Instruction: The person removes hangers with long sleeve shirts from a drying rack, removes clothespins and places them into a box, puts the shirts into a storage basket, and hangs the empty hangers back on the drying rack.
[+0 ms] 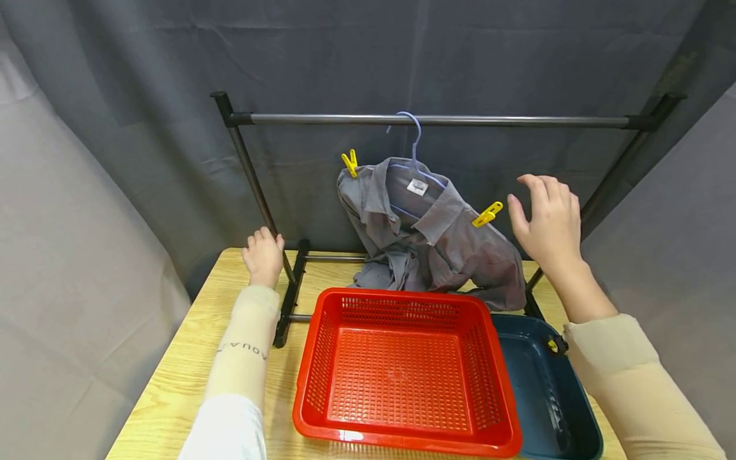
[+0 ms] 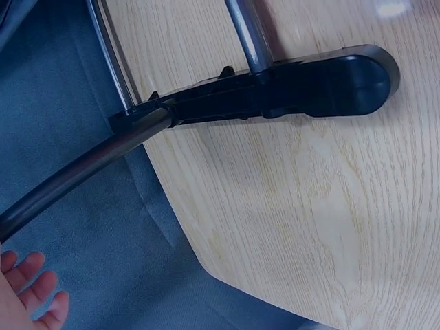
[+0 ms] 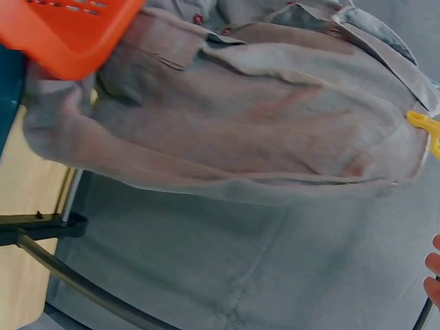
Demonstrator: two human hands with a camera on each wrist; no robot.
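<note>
A grey collared shirt hangs on a lilac hanger, which hooks over the metal rail. One yellow clothespin is clipped at the shirt's left shoulder, another yellow clothespin at its right shoulder. My left hand is beside the rack's left post; its fingers look loosely bent in the left wrist view, and whether it touches the post I cannot tell. Raised to the right of the shirt, my right hand holds nothing, its thumb and fingers apart. Only fingertips of it show in the right wrist view.
In front of the shirt sits a red perforated basket, overlapping a dark blue tub on its right. The rack's black left foot stands on the wooden table. Grey cloth hangs behind.
</note>
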